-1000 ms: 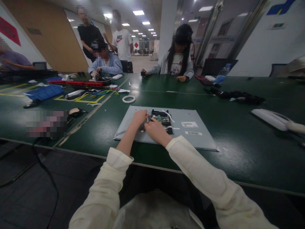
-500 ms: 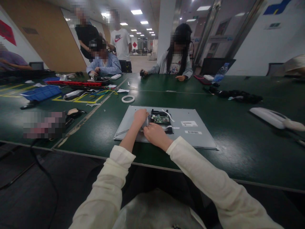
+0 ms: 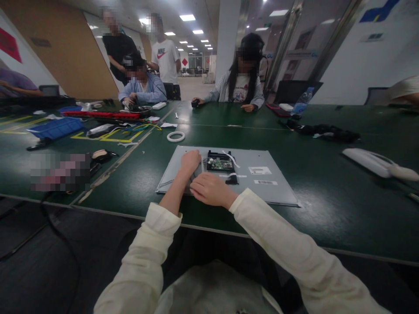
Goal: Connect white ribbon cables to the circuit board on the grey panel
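Note:
A flat grey metal panel [image 3: 258, 187] lies on the green table in front of me. On it a black bracket holds a green circuit board [image 3: 221, 164], with white tape strips [image 3: 242, 176] and labels nearby. My left hand [image 3: 190, 161] is over the panel left of the board, fingers curled and mostly hidden. Just nearer to me, my right hand [image 3: 209, 188] bends over the panel's front part, its fingers closed and turned down. A thin grey strip [image 3: 202, 165] shows between the hands. What either hand grips is hidden.
Behind the panel lies a roll of white tape [image 3: 176, 136]. A blue bin [image 3: 55, 127], wires and a wrench [image 3: 127, 144] are to the left. At right are a white device [image 3: 366, 161] and a black bundle [image 3: 327, 130]. Co-workers sit across the table.
My left hand has shifted slightly left. The right hand has moved a little left and toward me, its fingers now turned further down. The panel stays in place.

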A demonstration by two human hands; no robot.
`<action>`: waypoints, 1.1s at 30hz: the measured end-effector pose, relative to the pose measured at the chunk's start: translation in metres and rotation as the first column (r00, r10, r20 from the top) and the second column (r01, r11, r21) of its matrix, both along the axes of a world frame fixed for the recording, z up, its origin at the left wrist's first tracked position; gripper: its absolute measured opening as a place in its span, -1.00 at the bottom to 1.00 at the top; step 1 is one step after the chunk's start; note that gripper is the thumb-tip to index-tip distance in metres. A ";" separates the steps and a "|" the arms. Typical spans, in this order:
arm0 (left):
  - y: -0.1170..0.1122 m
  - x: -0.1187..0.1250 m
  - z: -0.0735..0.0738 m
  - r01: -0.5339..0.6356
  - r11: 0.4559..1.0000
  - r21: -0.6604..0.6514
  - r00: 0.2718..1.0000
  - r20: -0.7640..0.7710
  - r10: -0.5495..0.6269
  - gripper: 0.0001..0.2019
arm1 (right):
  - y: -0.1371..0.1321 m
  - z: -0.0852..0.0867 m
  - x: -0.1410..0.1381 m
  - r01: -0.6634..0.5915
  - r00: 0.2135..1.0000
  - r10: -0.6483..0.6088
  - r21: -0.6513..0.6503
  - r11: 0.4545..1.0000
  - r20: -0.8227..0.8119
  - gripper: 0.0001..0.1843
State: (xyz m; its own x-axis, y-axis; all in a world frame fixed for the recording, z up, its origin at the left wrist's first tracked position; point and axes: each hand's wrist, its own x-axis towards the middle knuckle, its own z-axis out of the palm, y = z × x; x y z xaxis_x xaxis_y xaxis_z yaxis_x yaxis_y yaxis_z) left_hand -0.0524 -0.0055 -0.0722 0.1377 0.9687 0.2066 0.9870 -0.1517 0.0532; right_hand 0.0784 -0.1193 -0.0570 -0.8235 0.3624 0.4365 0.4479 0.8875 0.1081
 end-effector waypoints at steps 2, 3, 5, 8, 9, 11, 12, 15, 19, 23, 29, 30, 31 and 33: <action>-0.002 -0.005 0.002 -0.028 1.000 0.014 1.000 -0.005 0.028 -0.68 | -0.001 0.001 0.000 -0.121 0.992 0.121 -0.020 0.992 0.021 -0.69; -0.002 -0.007 0.003 -0.045 0.999 0.022 0.999 -0.006 0.046 -0.67 | -0.001 0.000 -0.001 -0.170 0.985 0.171 -0.031 0.985 0.031 -0.68; -0.002 -0.011 0.006 -0.082 0.996 0.039 0.997 0.000 0.082 -0.66 | -0.001 -0.001 -0.001 -0.220 0.974 0.223 -0.057 0.974 0.035 -0.65; -0.003 -0.015 0.011 -0.122 0.990 0.069 0.992 0.024 0.121 -0.64 | 0.002 -0.004 -0.001 -0.193 0.981 0.194 -0.107 0.975 0.005 -0.63; -0.004 -0.016 0.013 -0.135 0.988 0.079 0.991 0.034 0.133 -0.63 | 0.002 -0.005 -0.001 -0.168 0.986 0.168 -0.123 0.978 -0.010 -0.64; -0.007 -0.016 0.017 -0.163 0.982 0.095 0.986 0.055 0.159 -0.62 | 0.004 -0.006 0.000 -0.114 0.993 0.111 -0.148 0.982 -0.030 -0.65; -0.009 -0.016 0.020 -0.177 0.979 0.101 0.983 0.065 0.171 -0.62 | 0.005 -0.007 0.000 -0.089 0.996 0.085 -0.156 0.984 -0.033 -0.66; -0.015 -0.014 0.026 -0.206 0.971 0.120 0.977 0.082 0.197 -0.61 | 0.009 -0.009 0.000 -0.030 0.999 0.027 -0.174 0.984 -0.020 -0.65; -0.020 -0.011 0.032 -0.225 0.966 0.128 0.973 0.081 0.216 -0.61 | 0.019 -0.014 0.000 0.099 0.995 -0.101 -0.247 0.964 0.004 -0.59; -0.021 -0.011 0.032 -0.231 0.965 0.126 0.972 0.067 0.224 -0.63 | 0.038 -0.018 0.006 0.235 0.971 -0.234 -0.317 0.919 0.044 -0.54; -0.018 -0.012 0.026 -0.209 0.968 0.140 0.978 0.058 0.202 -0.65 | 0.073 -0.026 0.032 0.469 0.878 -0.474 -0.327 0.821 0.067 -0.52; -0.018 -0.013 0.025 -0.197 0.971 0.134 0.980 0.058 0.191 -0.65 | 0.079 -0.027 0.038 0.502 0.857 -0.511 -0.326 0.801 0.065 -0.52; -0.018 -0.013 0.025 -0.185 0.974 0.127 0.982 0.060 0.179 -0.65 | 0.084 -0.029 0.044 0.530 0.838 -0.542 -0.325 0.783 0.062 -0.51; -0.018 -0.014 0.024 -0.165 0.980 0.113 0.985 0.063 0.159 -0.65 | 0.095 -0.031 0.057 0.581 0.800 -0.597 -0.320 0.748 0.056 -0.51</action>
State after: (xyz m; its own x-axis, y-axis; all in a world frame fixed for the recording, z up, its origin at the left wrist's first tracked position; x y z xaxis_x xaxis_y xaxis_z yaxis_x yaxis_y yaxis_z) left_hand -0.0665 -0.0232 -0.0485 -0.0333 0.9458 0.3230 0.9952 0.0018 0.0975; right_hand 0.1357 -0.0247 -0.0883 -0.3830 0.8890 0.2511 0.8902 0.4278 -0.1566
